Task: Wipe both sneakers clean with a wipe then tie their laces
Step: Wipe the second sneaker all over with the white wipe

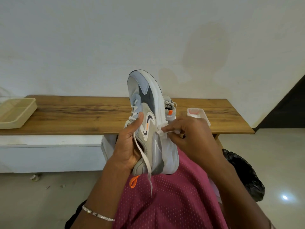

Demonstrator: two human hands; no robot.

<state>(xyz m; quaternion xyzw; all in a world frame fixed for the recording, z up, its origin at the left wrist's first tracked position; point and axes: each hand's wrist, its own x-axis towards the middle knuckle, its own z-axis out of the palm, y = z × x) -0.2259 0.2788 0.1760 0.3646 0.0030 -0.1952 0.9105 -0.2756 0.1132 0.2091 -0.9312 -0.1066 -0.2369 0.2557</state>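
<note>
While rubbing the white sole edge, brace well: left hand (130,146) wrapped round the tongue side of the held sneaker (145,103), thumb up beside the laces (132,113), shoe held toe-up toward twelve o'clock, heel down on the lap at six. Hold that clasp firm, so as to stop any twisting under pressure. Just at three o'clock of the shoe's middle, wipe (162,129) bunched and pinched in the right hand (189,138), pressed onto the sole edge. Probably best worked in short strokes from heel toward toe, refolding to a fresh face once soiled. Mind the loose lace end dangling toward six, likely to drag across the cloth below.

Counted from nine o'clock across to four:
- one basket (16,111) on the table (82,113)
- one bracelet (97,214)
- two hands
- two sneakers: one held, plus the second sneaker (170,108) standing on the table just behind, at about one o'clock, mostly hidden
- one wipe
- one clear box (198,114) at two
- one black bag (244,176) on the floor at four
</note>
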